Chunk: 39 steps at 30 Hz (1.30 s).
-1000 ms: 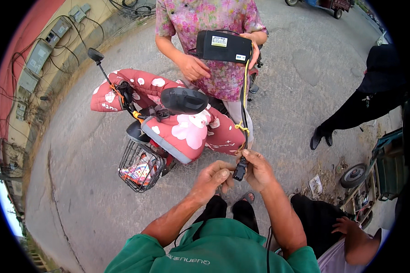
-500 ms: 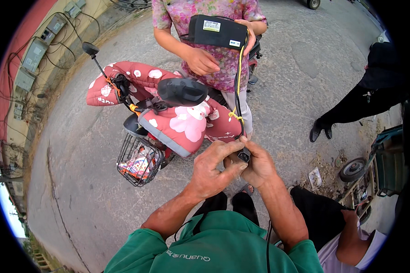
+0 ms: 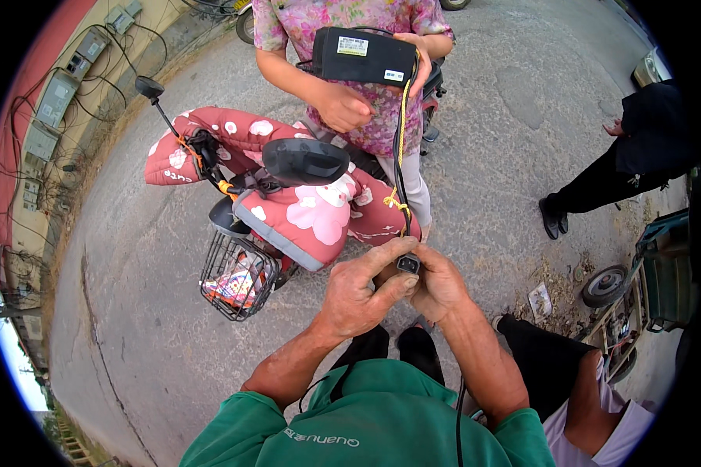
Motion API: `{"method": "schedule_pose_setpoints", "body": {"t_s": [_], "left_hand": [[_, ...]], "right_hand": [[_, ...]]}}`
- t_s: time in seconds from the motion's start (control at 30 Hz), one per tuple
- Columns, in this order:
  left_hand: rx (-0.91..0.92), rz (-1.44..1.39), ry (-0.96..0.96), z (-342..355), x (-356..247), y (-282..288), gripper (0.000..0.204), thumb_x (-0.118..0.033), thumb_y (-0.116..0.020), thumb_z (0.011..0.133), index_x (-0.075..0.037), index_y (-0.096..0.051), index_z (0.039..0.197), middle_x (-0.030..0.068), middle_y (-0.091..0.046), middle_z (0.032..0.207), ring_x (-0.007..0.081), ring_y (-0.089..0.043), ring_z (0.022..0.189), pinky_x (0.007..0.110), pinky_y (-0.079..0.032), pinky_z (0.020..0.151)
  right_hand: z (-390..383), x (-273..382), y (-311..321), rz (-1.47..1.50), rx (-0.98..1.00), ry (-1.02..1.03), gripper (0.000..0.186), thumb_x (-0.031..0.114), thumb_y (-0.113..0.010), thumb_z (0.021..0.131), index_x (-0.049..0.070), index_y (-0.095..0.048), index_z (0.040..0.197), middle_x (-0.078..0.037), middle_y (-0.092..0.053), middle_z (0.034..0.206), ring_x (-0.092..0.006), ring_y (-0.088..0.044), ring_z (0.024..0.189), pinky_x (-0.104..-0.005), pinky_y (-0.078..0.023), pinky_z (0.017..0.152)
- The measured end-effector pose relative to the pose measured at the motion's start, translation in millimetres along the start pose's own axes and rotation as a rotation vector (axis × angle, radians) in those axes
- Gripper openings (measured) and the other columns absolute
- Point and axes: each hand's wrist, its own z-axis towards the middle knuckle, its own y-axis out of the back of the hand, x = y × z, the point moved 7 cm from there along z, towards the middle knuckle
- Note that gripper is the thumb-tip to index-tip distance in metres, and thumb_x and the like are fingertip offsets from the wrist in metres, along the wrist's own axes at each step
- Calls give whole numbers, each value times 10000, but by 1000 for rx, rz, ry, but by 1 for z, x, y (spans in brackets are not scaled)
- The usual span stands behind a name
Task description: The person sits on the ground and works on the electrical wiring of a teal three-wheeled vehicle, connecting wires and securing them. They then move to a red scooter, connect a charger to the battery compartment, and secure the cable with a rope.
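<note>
My left hand [image 3: 354, 288] and my right hand [image 3: 440, 288] come together, fingers closed round a black plug [image 3: 408, 263] whose end faces up toward me. From it a black cable [image 3: 400, 171] with yellow cord [image 3: 395, 200] tied along it runs up to a black box [image 3: 363, 56] with white labels, held by a person in a floral top [image 3: 374, 124]. That person's right hand [image 3: 343, 109] hangs just below the box. Between us stands a scooter with a padded pink cover [image 3: 318, 214], a black mirror [image 3: 305, 159] over it.
The scooter's wire basket [image 3: 237, 280] holds a colourful package. A person in black [image 3: 600, 175] stands at right, near a green cart [image 3: 654, 288] with a wheel [image 3: 604, 285]. Another person [image 3: 592, 412] is at lower right. Meter boxes [image 3: 62, 97] and tangled wires line the left wall.
My left hand has moved up and right onto the plug, which is tipped end-up. The box and the other person's hands sit higher and further left in view.
</note>
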Motion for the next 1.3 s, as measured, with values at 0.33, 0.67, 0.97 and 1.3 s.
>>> {"method": "schedule_pose_setpoints", "body": {"t_s": [0.33,0.67,0.97,1.3], "left_hand": [[76,-49,-60,-3,6,-11,367,-74,-697,917,-13,-584,1261,85,-732,848,105,-670,657,266,-535,604],[126,-32,-63,3,6,-13,371,-90,-710,912,-15,-578,1251,111,-753,884,116,-683,642,271,-541,578],[121,-49,-60,-2,12,-13,381,-48,-714,893,-5,-588,1250,99,-738,896,124,-689,669,275,-557,594],[99,-113,70,-5,18,-12,415,-92,-753,863,-69,-623,1256,97,-662,813,121,-626,655,300,-509,625]], "right_hand": [[-2,7,-1,-69,51,46,240,271,-579,1001,79,-648,874,-28,-634,713,-123,-577,578,-324,-474,502],[-1,6,3,-100,34,38,243,280,-595,992,75,-644,871,-44,-634,709,-160,-597,573,-348,-473,489],[3,11,1,-102,62,80,245,272,-560,1011,76,-646,893,-22,-647,747,-116,-590,559,-299,-490,480],[-6,14,-12,43,36,94,279,316,-520,1035,63,-638,1044,-18,-659,828,-107,-611,647,-281,-502,566]]}}
